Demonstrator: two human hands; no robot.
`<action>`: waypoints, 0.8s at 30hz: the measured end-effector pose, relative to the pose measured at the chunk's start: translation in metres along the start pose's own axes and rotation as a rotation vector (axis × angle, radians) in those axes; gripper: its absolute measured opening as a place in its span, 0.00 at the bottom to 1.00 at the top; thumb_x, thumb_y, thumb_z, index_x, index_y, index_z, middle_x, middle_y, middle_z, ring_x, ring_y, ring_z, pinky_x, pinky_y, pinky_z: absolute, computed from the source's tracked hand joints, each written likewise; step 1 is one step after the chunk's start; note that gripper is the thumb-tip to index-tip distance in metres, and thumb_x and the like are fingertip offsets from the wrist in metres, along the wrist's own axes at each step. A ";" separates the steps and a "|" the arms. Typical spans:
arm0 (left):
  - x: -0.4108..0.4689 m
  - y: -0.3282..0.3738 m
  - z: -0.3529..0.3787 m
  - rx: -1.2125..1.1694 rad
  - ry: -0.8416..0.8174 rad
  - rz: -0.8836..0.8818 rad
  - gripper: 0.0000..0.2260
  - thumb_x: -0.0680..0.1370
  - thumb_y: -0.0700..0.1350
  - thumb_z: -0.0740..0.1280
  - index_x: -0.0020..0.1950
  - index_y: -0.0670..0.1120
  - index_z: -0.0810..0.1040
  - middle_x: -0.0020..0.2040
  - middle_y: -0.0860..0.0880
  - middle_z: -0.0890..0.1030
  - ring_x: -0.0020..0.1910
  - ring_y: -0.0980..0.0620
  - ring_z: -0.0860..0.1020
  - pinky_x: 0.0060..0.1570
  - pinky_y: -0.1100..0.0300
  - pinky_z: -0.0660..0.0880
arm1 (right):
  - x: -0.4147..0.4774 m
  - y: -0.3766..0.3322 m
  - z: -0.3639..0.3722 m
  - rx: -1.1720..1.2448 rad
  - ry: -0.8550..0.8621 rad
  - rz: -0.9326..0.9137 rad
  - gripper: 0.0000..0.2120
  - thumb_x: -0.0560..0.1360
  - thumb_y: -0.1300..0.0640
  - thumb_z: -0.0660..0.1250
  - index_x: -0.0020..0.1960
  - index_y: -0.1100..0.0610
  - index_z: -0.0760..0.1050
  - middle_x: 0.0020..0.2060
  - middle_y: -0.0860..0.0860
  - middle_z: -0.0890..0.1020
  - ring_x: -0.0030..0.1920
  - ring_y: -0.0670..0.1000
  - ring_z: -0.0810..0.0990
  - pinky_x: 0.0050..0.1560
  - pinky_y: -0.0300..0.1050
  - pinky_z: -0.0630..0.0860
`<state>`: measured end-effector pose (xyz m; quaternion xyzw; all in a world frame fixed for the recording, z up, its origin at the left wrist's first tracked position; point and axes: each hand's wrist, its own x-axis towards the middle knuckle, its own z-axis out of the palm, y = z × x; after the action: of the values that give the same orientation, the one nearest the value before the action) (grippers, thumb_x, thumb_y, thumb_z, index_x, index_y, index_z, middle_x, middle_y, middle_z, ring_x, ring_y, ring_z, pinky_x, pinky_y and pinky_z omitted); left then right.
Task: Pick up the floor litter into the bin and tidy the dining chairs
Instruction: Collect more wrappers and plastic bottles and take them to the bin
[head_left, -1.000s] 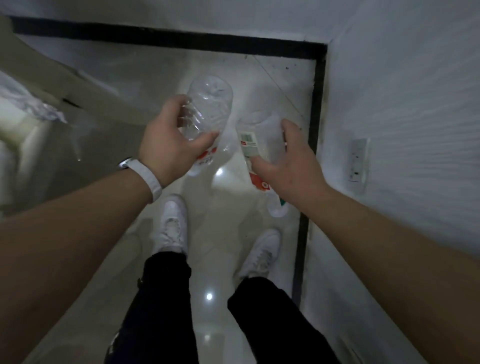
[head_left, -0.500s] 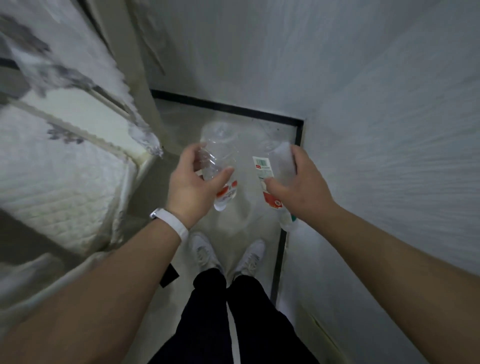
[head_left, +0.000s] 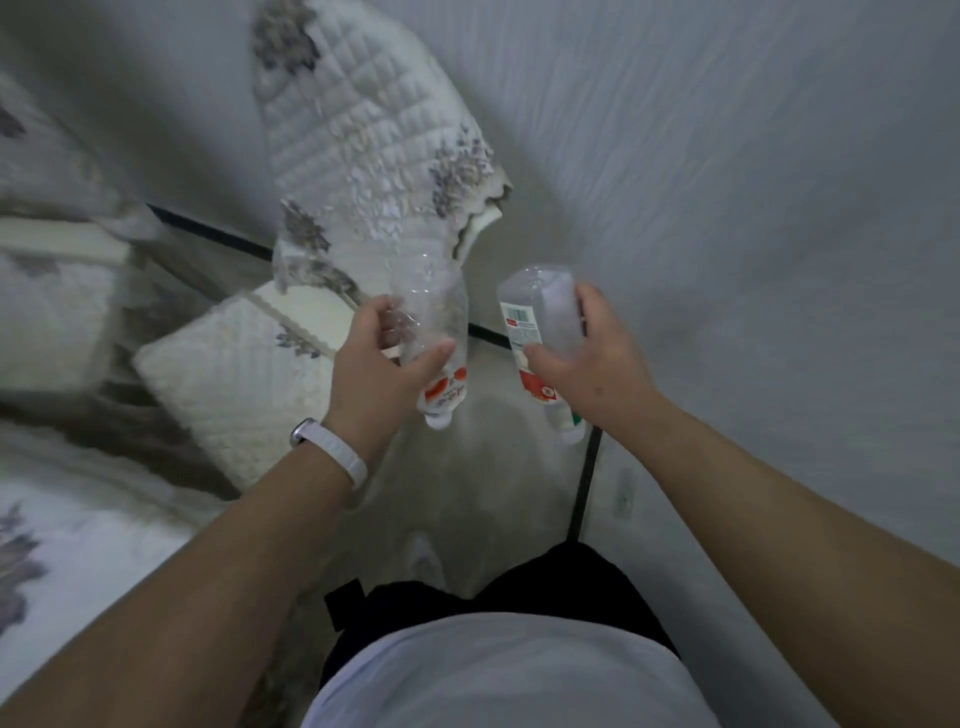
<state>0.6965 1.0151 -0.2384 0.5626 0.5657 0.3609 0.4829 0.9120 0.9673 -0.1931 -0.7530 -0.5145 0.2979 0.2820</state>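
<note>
My left hand (head_left: 375, 364) grips a crumpled clear plastic bottle (head_left: 434, 322) with a red and white label, held neck down above the floor. A second clear bottle (head_left: 540, 332), with a white barcode label and a red band, is in the grip of my right hand (head_left: 597, 364), also neck down. The two bottles hang side by side at chest height, a small gap between them. No bin and no dining chair is in view.
A white quilted mattress (head_left: 363, 156) leans upright ahead. Quilted bedding (head_left: 244, 374) fills the left side. A white wall (head_left: 753, 234) runs close along the right, edged by a black skirting strip (head_left: 584, 488). A narrow strip of pale tiled floor (head_left: 493, 467) lies between them.
The view has swung up and left, from the floor corner to the bedding and leaning mattress. Both hands keep their bottles in the same grip.
</note>
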 end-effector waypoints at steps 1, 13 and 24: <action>0.000 0.007 -0.008 -0.014 0.018 0.007 0.31 0.65 0.61 0.75 0.64 0.51 0.73 0.57 0.52 0.80 0.56 0.52 0.80 0.53 0.51 0.81 | 0.002 -0.011 -0.001 0.015 -0.007 -0.011 0.24 0.68 0.51 0.74 0.56 0.39 0.64 0.48 0.39 0.76 0.46 0.40 0.77 0.41 0.41 0.77; 0.025 0.046 -0.043 -0.112 0.297 -0.075 0.21 0.72 0.42 0.76 0.60 0.54 0.73 0.52 0.59 0.79 0.47 0.69 0.79 0.43 0.71 0.76 | 0.088 -0.078 0.010 0.170 -0.216 -0.289 0.26 0.69 0.57 0.75 0.62 0.43 0.68 0.52 0.37 0.77 0.50 0.36 0.77 0.49 0.32 0.74; -0.009 0.065 -0.082 -0.092 0.758 -0.234 0.21 0.72 0.44 0.77 0.63 0.54 0.76 0.56 0.55 0.83 0.55 0.57 0.82 0.50 0.61 0.80 | 0.143 -0.143 0.083 0.174 -0.639 -0.507 0.25 0.69 0.49 0.74 0.55 0.34 0.62 0.47 0.33 0.74 0.47 0.34 0.75 0.46 0.42 0.76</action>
<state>0.6363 1.0240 -0.1530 0.2994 0.7473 0.5105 0.3023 0.8058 1.1567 -0.1666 -0.4456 -0.7181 0.4802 0.2349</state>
